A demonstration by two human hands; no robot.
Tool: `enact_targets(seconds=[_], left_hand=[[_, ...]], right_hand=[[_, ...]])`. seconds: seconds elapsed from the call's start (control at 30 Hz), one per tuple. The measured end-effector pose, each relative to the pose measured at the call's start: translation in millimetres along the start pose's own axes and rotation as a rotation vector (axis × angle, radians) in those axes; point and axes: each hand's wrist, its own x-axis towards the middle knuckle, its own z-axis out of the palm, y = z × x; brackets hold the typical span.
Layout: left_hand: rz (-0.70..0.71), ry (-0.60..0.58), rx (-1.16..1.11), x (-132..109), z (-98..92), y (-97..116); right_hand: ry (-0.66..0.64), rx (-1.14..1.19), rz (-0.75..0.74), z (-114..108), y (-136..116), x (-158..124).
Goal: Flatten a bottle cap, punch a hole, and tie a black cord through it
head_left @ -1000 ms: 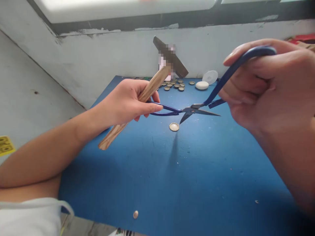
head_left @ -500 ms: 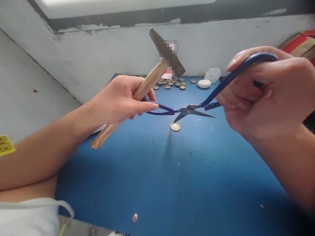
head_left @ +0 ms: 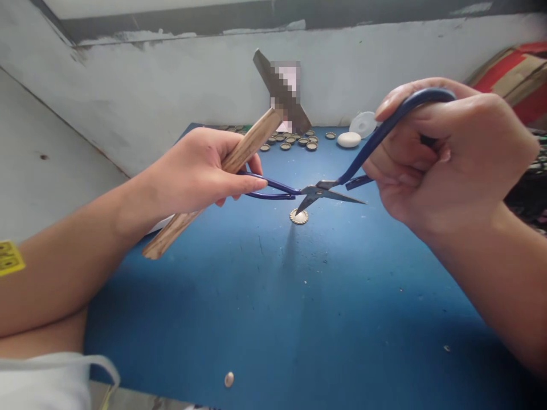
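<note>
Scissors (head_left: pixel 319 192), blue-handled, grey-bladed, pointed, spread apart; hammer (head_left: pixel 255 136), wooden-handled, visibly grained, dark-headed

One tip of the scissors (head_left: pixel 319 192) has moved from beside the round cap (head_left: pixel 302 217) to over it.

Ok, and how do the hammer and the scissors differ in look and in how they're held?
The hammer has a plain wooden handle; the scissors have blue handles. The hammer slants with its head uppermost; the scissors are spread, blades open. The left hand alone holds the hammer, while it and the right hand both hold the scissors. Both have metal working parts and are held above the table.
</note>
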Motion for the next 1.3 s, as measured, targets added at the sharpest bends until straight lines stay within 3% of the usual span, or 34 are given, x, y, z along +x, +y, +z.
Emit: enact_targets(seconds=[0.3,0.6,0.9,1.3], left_hand=[[-0.116,0.064,-0.109,0.5,-1.0,0.8],[0.011,-0.025,0.079,1.9,-1.0,0.8],[-0.085,0.003,-0.021,0.7,0.3,-0.5],[-0.021,-0.068,0.208,-1.7,-3.9,6.6]], right_hand=[[0.001,-0.016,-0.015,-0.2,1.1,-0.2],[0.024,-0.047,-0.017,-0.2,0.1,0.6],[0.013,-0.038,-0.051,-1.8,1.5,-1.4],[0.036,0.051,-0.101,1.1,3.6,1.8]])
